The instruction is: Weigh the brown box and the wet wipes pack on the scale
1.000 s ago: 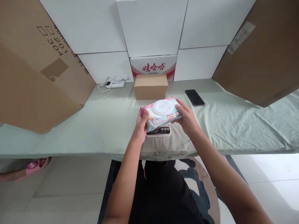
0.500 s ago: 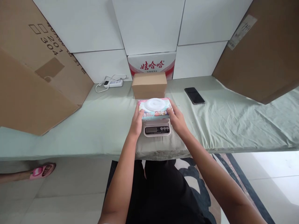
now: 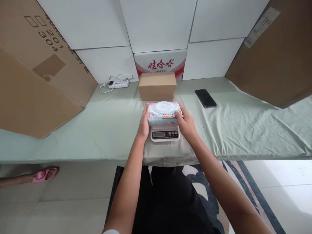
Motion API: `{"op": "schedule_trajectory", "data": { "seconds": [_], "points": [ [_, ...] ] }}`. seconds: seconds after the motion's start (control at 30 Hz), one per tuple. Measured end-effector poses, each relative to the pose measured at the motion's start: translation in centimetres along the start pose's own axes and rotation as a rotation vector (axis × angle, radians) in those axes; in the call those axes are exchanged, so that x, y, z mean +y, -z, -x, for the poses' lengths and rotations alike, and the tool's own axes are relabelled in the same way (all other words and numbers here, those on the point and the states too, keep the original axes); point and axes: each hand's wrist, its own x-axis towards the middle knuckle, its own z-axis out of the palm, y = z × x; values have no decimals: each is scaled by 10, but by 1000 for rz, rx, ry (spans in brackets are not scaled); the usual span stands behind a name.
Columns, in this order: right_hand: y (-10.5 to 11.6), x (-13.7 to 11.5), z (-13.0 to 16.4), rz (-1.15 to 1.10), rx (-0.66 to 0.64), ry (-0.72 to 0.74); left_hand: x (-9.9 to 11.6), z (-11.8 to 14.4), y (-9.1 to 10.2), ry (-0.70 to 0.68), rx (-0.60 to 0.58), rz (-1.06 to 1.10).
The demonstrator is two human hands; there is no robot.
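Two hands are closed on a wet-wipe pack: the left hand at its left end, the right hand at its right. It is set flat on the kitchen scale, before a small cardboard box.

Scale platform: the wet-wipes pack covers the weighing surface of the kitchen scale; only the front panel shows.
Scale display: too small to read.
Pack ends: the left hand and right hand hide both short ends of the pack; its print is too small to read.
Left cardboard box: cut off by the top and left edges.
Right cardboard box: cut off by the top and right edges.
Water carton: its lower part is hidden behind the small brown box.
Pink slipper: another person's foot, with the leg cut off at the left edge.
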Motion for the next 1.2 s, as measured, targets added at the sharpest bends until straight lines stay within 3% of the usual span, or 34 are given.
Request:
{"op": "schedule_trajectory", "data": {
  "seconds": [0.13,0.27,0.53,0.8,1.2],
  "points": [
    [7,3,3,19,24,-27,2,3,9,77,46,90],
    [24,10,11,31,85,-69,9,9,26,43,67,106],
    [46,45,23,-11,177,-138,0,16,62,51,146,3],
    [40,61,26,-225,269,-71,0,24,60,60,191,49],
    [40,63,26,-240,305,-33,-1,26,62,72,217,62]
  ]
}}
